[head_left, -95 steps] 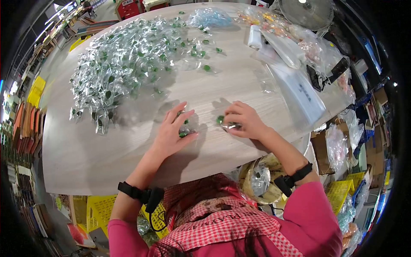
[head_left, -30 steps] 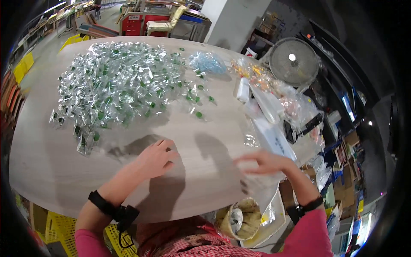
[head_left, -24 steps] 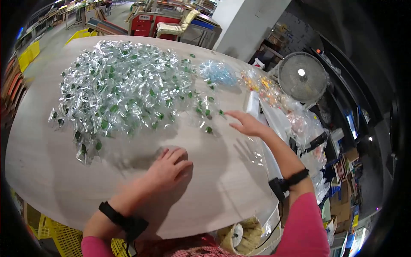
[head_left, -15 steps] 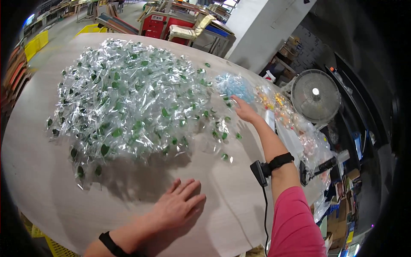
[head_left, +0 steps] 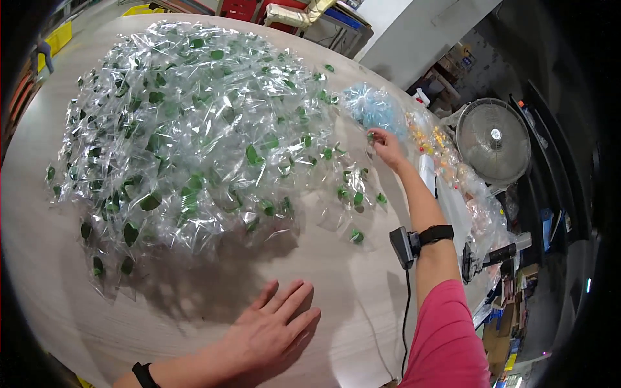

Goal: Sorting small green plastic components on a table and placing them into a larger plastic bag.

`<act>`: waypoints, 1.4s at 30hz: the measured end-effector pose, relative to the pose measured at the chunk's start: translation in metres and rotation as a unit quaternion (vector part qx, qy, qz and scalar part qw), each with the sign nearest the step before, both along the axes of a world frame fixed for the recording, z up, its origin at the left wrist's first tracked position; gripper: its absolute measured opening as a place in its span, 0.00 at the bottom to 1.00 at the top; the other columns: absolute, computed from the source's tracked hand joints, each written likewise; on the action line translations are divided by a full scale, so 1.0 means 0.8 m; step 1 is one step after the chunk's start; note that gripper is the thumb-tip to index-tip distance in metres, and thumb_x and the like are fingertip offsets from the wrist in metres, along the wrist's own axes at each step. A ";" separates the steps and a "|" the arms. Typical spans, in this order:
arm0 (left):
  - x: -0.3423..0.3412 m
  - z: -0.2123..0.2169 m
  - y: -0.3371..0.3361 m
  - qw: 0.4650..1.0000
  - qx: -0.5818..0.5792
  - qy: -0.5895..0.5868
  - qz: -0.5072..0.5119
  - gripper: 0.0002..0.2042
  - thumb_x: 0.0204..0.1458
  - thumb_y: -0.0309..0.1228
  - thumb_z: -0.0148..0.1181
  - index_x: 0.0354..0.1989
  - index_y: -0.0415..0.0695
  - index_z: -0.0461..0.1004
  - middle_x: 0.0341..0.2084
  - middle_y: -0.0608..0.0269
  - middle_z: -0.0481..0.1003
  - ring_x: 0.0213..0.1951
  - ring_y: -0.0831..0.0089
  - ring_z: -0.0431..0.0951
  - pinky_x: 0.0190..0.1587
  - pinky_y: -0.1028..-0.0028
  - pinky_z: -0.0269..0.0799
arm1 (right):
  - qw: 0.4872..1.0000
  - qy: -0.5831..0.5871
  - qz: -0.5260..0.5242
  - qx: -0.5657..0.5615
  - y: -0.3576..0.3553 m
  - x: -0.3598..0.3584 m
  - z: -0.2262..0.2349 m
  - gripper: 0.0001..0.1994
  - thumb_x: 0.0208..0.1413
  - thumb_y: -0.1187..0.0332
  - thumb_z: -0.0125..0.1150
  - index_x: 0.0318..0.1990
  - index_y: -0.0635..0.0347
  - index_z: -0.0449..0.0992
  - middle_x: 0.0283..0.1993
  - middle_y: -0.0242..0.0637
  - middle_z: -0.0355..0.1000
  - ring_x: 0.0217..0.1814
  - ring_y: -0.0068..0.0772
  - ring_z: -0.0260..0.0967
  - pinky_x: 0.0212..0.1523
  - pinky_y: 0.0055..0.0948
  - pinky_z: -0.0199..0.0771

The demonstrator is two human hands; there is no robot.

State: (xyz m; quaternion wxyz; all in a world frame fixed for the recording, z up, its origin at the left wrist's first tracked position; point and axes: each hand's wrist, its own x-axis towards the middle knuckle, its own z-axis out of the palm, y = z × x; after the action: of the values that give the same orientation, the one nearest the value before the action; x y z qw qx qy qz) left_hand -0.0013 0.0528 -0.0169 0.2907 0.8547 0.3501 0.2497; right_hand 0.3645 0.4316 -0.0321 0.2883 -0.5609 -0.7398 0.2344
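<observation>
The left hand point(head_left: 272, 333) lay flat, palm down and fingers spread, on the pale wood-grain round worktop point(head_left: 52, 278) near its near edge. It held nothing and touched only the bare surface, just clear of the shadow cast by the heap.

The right hand point(head_left: 387, 145) was stretched out toward the far right part of the worktop. Its fingertips were pinched together on a small clear plastic packet with a green piece inside point(head_left: 370, 137), at the right-hand fringe of the heap. How firm the grip was could not be told at this size.

A large heap of small clear plastic packets, each holding a green piece point(head_left: 187, 129), covered the far and left parts of the worktop. A few loose packets point(head_left: 356, 236) lay scattered between the heap and the right forearm.

A bundle of pale blue clear wrappers point(head_left: 372, 107) sat just beyond the right hand. A row of clear bags with yellow and orange contents point(head_left: 433, 139) ran along the right edge.

A black wrist-worn device with a cable point(head_left: 404, 246) was strapped to the right forearm, above a pink sleeve point(head_left: 446, 343). A black wristband point(head_left: 143, 375) showed on the left wrist. A round grey fan point(head_left: 493, 139) stood off the right edge.
</observation>
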 end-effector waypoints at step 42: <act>0.044 -0.018 -0.025 0.979 0.142 0.131 0.072 0.36 0.46 0.56 0.63 0.64 0.54 0.65 0.67 0.50 0.55 0.67 0.41 0.52 0.65 0.40 0.44 | 0.981 -0.118 0.131 0.082 -0.471 -0.010 0.013 0.27 0.53 0.67 0.57 0.63 0.57 0.66 0.64 0.44 0.65 0.69 0.48 0.57 0.68 0.38 0.55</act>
State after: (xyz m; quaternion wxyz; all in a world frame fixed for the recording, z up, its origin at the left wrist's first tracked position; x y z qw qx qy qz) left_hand 0.0341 0.0325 -0.0311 0.0996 0.8852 0.4065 0.2030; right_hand 0.3563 0.0549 -0.0217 0.2110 -0.4571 -0.8525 0.1409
